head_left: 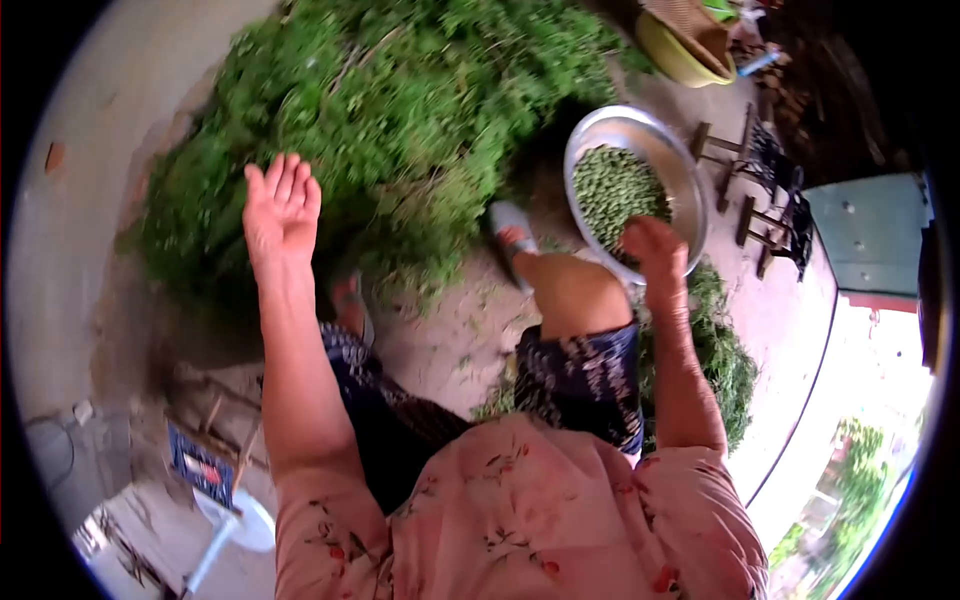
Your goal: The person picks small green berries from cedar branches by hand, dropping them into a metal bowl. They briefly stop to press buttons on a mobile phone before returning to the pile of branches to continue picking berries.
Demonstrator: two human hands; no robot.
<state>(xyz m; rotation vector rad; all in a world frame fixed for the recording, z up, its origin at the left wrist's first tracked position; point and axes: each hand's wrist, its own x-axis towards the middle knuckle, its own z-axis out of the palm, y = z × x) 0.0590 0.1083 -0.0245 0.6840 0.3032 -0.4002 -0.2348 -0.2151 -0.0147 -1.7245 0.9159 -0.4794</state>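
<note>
From where I stand, I see a person with 2 bare hands held out over the ground. The left hand (283, 205) is over the big pile of green plants (400, 120). Its palm faces up, its fingers are a little bit apart, and there is nothing in it. The right hand (657, 245) is at the near side of the big metal bowl (690, 170). Its fingers look bent, but it is blurry, so I can't tell if they are together or hold anything. Inside the bowl is a heap of small green bits (612, 185), like beans or pods. The heap is just ahead of the right fingers and a little to their left. The right hand is much nearer to it; from the left hand, the heap is well off to the right, past 1 foot (512, 240). The heap is roundish, so I see no clear long way to it.
</note>
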